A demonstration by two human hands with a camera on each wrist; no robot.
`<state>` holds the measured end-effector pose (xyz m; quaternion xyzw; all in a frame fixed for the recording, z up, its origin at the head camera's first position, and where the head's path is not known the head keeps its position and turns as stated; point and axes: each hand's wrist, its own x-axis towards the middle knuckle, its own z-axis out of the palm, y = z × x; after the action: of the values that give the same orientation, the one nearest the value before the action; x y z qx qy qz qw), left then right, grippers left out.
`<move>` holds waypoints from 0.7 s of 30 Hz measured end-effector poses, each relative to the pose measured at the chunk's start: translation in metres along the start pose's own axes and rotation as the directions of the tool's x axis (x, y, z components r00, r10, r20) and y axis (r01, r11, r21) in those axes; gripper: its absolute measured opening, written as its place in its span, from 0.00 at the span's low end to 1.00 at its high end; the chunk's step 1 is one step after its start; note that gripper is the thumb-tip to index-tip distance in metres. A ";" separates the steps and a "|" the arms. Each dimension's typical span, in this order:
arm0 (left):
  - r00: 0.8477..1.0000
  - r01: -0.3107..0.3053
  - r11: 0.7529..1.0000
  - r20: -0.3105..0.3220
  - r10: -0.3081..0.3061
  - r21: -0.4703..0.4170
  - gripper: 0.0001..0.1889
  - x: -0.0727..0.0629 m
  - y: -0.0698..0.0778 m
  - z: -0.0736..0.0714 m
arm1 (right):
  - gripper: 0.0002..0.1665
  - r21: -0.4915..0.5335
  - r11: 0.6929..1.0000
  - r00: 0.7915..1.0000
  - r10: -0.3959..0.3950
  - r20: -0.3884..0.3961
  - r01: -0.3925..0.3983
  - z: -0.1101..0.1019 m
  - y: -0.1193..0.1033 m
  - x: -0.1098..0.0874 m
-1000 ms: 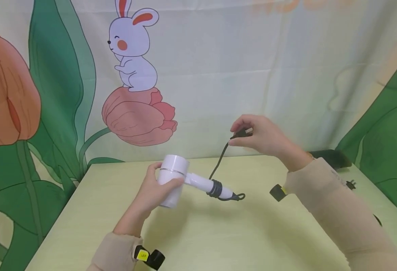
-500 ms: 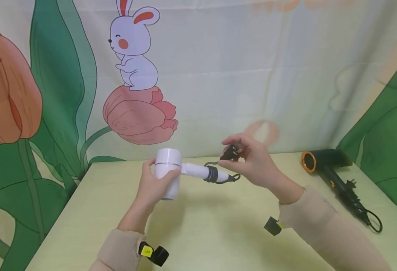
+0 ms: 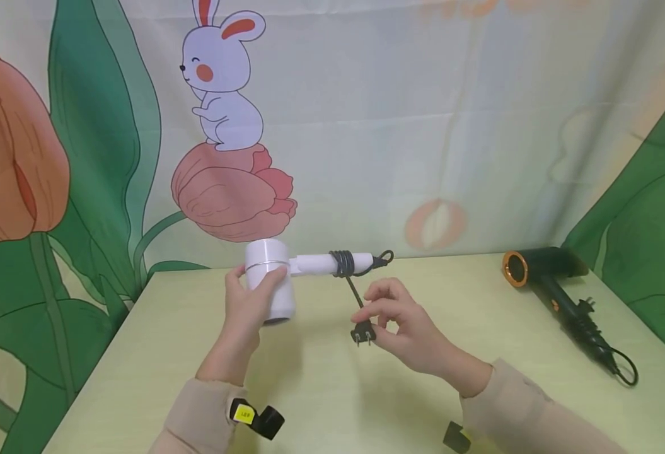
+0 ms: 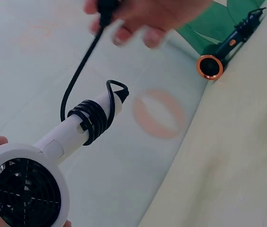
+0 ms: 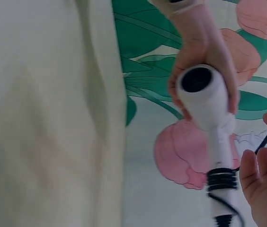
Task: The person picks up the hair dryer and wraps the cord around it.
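Observation:
A white hair dryer [image 3: 268, 290] is held above the table, its handle [image 3: 315, 264] pointing right. My left hand [image 3: 251, 309] grips the dryer's barrel, thumb across the front. Several turns of black cord [image 3: 341, 263] wrap the handle, and a small loop sticks out at its end. Between thumb and fingers my right hand [image 3: 411, 328] pinches the black two-pin plug [image 3: 363, 332], prongs facing down toward me. A short free length of cord runs from plug to coil. In the left wrist view the dryer's round intake grille [image 4: 25, 193] shows.
On the right of the pale table [image 3: 185, 353] lies a black hair dryer [image 3: 565, 302] with an orange ring, its cord bundled at the handle. A printed curtain [image 3: 355, 126] hangs behind the table's back edge.
The right hand has brought the plug down and toward me, turning its prongs downward. The white dryer has moved up and left, its handle swinging from sloping down to level.

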<state>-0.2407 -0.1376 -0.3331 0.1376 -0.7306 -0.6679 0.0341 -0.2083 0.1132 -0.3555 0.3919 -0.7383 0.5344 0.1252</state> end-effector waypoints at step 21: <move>0.997 0.065 0.982 0.040 -0.059 -0.178 0.44 -0.009 0.004 0.009 | 0.22 0.360 0.776 0.849 0.515 0.113 -0.519 0.023 0.048 -0.023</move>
<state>-0.2346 -0.1268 -0.3285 0.1450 -0.6633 -0.7340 0.0129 -0.2212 0.1088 -0.4118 0.1929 -0.7011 0.6781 -0.1069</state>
